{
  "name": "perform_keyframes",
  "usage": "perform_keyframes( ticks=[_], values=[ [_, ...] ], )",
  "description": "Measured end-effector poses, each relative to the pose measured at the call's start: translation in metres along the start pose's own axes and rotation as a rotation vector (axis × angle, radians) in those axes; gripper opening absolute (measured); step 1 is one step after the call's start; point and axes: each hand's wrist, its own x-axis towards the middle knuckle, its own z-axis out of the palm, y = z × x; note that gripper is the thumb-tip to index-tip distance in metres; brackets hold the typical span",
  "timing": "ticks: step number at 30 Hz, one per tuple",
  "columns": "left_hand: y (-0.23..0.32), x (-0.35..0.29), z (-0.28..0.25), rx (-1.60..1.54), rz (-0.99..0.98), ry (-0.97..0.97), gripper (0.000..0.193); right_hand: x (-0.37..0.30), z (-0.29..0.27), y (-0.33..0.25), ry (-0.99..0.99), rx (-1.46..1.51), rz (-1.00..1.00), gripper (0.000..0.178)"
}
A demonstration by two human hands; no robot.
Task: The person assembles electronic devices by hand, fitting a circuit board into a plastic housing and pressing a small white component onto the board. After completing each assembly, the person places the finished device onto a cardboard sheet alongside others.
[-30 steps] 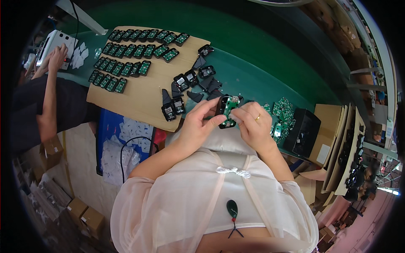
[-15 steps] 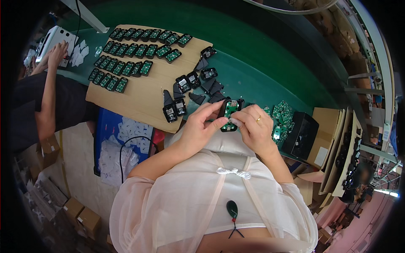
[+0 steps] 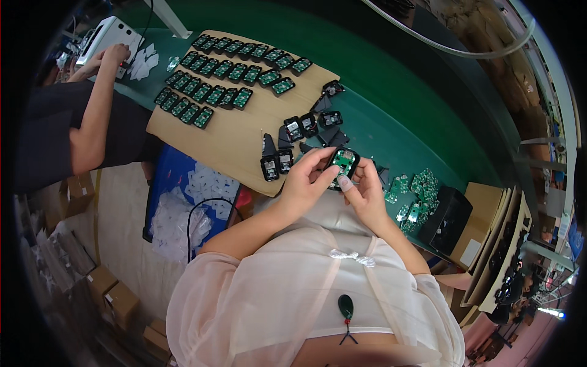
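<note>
Between my two hands is a small black plastic housing with a green circuit board [image 3: 346, 160] seated in its open side, facing up. My left hand [image 3: 306, 185] grips its left edge, the thumb resting on the board's lower part. On the other side my right hand [image 3: 368, 199] has its fingers around the right edge, with the thumb on the lower end. Just left of my hands lie black housings [image 3: 269, 167] with no green board showing, beside black wedge-shaped pieces [image 3: 330, 135]. To the right of my right hand is a pile of loose green circuit boards [image 3: 423, 191].
Rows of black housings with green boards [image 3: 215, 95] stand on a cardboard sheet [image 3: 244, 134]. A black bin [image 3: 445, 220] and cardboard boxes [image 3: 483, 214] are at the right. Below left sits a blue crate [image 3: 164, 177] with white pieces. A co-worker's arm [image 3: 101, 110] reaches a white machine [image 3: 113, 43].
The view has shifted, so the bench appears farther right. My right fingers have moved off the board's face to the housing's right edge, and my left thumb now presses on the board.
</note>
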Motion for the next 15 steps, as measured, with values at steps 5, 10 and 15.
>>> perform_keyframes(
  ticks=[5, 10, 15],
  values=[
    [0.001, 0.005, -0.021, 0.178, 0.089, -0.100, 0.033, 0.017, 0.010, 0.022, -0.023, -0.030, -0.099, 0.031],
    [-0.030, 0.032, -0.056, 0.370, 0.051, 0.220, 0.019, 0.034, 0.014, 0.035, -0.067, 0.111, 0.094, 0.028],
    [-0.052, 0.101, -0.133, 1.074, 0.059, 0.533, 0.019, 0.029, 0.008, 0.039, 0.028, 0.047, 0.099, 0.023]
  ],
)
